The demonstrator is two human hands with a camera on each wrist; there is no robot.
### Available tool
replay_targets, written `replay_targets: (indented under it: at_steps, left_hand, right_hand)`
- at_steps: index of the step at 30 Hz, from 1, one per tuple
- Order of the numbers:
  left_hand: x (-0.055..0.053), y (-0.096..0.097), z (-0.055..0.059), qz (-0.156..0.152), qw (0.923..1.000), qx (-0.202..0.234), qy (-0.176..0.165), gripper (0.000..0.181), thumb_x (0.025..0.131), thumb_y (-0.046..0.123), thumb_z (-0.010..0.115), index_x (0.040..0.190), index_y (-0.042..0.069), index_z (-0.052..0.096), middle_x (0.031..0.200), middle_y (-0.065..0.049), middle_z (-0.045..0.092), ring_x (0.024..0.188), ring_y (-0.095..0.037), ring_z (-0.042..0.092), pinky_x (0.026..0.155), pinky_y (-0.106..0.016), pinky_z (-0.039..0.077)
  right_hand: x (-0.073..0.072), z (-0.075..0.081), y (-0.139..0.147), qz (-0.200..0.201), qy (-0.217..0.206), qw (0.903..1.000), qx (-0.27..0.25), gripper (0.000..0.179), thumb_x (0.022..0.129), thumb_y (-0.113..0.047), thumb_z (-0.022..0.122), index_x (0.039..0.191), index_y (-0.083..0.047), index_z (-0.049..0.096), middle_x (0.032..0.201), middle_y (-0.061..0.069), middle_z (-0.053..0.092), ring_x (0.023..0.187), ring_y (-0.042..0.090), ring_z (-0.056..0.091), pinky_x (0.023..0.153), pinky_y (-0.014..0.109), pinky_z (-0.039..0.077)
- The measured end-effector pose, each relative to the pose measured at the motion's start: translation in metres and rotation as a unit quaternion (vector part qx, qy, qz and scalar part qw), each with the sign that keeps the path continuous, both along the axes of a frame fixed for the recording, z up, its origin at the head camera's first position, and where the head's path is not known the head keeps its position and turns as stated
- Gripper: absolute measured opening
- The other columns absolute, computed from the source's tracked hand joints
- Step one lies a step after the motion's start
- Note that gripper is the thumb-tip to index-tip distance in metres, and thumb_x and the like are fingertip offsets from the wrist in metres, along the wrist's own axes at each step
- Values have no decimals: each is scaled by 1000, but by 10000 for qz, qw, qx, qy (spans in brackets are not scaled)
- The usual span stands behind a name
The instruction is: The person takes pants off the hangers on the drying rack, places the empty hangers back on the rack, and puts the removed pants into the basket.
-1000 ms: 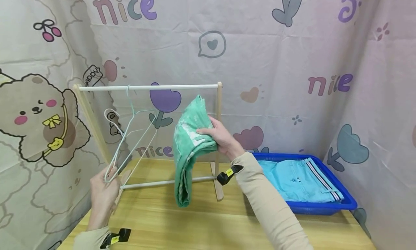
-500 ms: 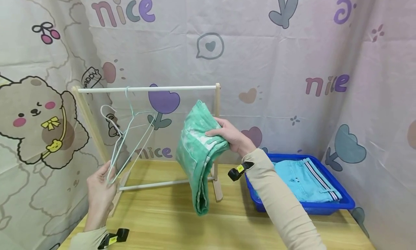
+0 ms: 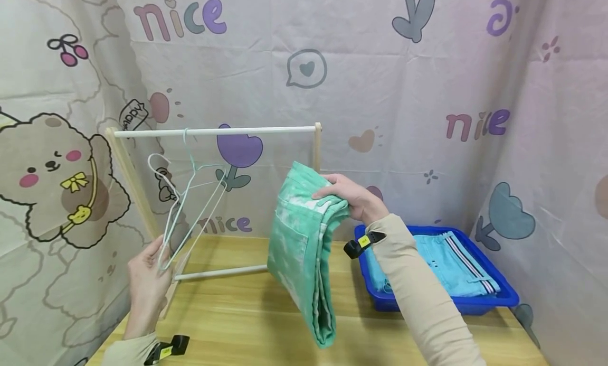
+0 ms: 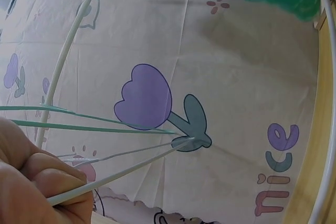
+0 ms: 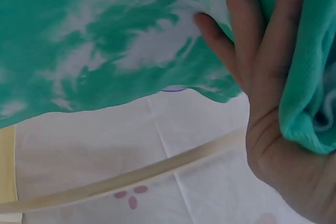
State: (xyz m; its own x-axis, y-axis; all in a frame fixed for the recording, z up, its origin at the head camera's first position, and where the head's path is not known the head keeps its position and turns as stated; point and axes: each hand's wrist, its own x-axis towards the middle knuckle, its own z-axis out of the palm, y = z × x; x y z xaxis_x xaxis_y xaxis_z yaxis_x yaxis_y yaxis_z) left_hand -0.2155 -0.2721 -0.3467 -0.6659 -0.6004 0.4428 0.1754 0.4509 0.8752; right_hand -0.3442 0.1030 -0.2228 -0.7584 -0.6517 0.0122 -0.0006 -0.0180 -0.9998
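Folded green-and-white tie-dye pants (image 3: 296, 250) with a visible pocket hang from my right hand (image 3: 353, 197) in the head view. The thumb lies on the near side of the cloth. In the right wrist view, the hand (image 5: 268, 77) reaches between layers of green cloth (image 5: 115, 40). At the left, my left hand (image 3: 148, 281) pinches the lower ends of a white hanger (image 3: 164, 178) and a mint hanger (image 3: 192, 157). The mint hanger's hook is over the rail (image 3: 256, 130); the white one's hook is off it. Curled left fingers (image 4: 58, 179) show in the left wrist view.
A small rack with wooden posts (image 3: 133, 181) stands on the wooden table (image 3: 228, 313). At the right, a blue basket (image 3: 509, 297) holds folded light-blue pants (image 3: 456, 268). A printed curtain (image 3: 408, 91) encloses the back and sides.
My right hand has moved right and slightly down with the green pants, turning their pocket side more into view. The left hand and hangers have barely moved.
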Motion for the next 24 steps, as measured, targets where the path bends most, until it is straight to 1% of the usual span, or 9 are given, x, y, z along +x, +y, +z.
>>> replay_targets:
  at_steps: [2, 5, 12, 14, 17, 18, 20, 21, 24]
  left_hand:
    - [-1, 0, 0, -32, 10000, 21, 29, 37, 102, 15, 50, 135, 3, 58, 128, -24, 60, 94, 9, 53, 64, -4, 40]
    - [-1, 0, -1, -78, 9999, 132, 49, 37, 102, 17, 50, 136, 4, 57, 128, -25, 60, 92, 5, 53, 57, -7, 40]
    - [-3, -2, -2, -128, 9996, 239, 90, 38, 103, 21, 49, 137, 6, 57, 127, -18, 60, 78, 2, 50, 43, -15, 36]
    - [-4, -1, -1, -163, 9995, 270, 88, 39, 103, 21, 49, 138, 6, 56, 128, -17, 60, 82, 2, 52, 44, -14, 36]
    - [-4, 0, 0, -232, 9992, 314, 38, 40, 103, 22, 48, 139, 6, 55, 133, -19, 58, 104, -12, 62, 54, -7, 39]
    - [-4, 0, 1, -266, 9992, 297, 33, 40, 103, 22, 47, 139, 5, 54, 136, -21, 56, 115, -17, 59, 59, -6, 40]
    - [-4, 1, 1, -274, 9992, 285, 9, 40, 104, 21, 46, 140, 4, 54, 137, -21, 55, 118, -21, 57, 60, -6, 39]
    - [-4, 1, 1, -254, 9993, 261, 0, 40, 104, 20, 46, 139, 4, 54, 137, -22, 55, 120, -20, 56, 63, -5, 38]
    - [-5, 3, 0, -153, 9997, 161, 28, 38, 103, 18, 47, 138, 5, 56, 133, -22, 57, 109, -6, 56, 63, -7, 38]
  right_hand:
    - [1, 2, 6, 65, -172, 9998, 14, 53, 88, -5, 67, 139, -8, 51, 100, 11, 69, 76, 20, 72, 66, 32, 60]
    - [2, 4, 16, 188, -277, 9994, -14, 56, 90, -4, 65, 143, -8, 47, 101, 13, 69, 76, 23, 73, 67, 34, 60]
    - [0, 7, 45, 111, 170, 9994, 270, 61, 93, -6, 63, 149, -14, 40, 107, 10, 69, 76, 22, 73, 68, 37, 60]
    - [-1, 7, 53, 145, 281, 9989, 348, 65, 93, -6, 61, 152, -15, 36, 111, 9, 69, 77, 22, 73, 69, 38, 60]
    - [-5, 6, 65, 220, 369, 9983, 392, 67, 93, -5, 60, 154, -17, 33, 114, 8, 69, 77, 23, 73, 70, 39, 60]
    - [-7, 5, 69, 215, 396, 9982, 386, 68, 93, -5, 61, 154, -17, 33, 114, 8, 69, 76, 23, 73, 70, 40, 60]
    - [-11, 3, 76, 193, 480, 9981, 346, 66, 93, -4, 61, 153, -15, 35, 114, 9, 69, 77, 23, 73, 71, 40, 60]
    - [-12, 2, 80, 141, 518, 9981, 315, 65, 93, -4, 61, 152, -15, 36, 114, 8, 69, 79, 23, 73, 71, 39, 60]
    - [-17, -1, 92, -59, 636, 9978, 182, 59, 93, -3, 61, 147, -14, 43, 114, 6, 68, 83, 20, 72, 73, 37, 60]
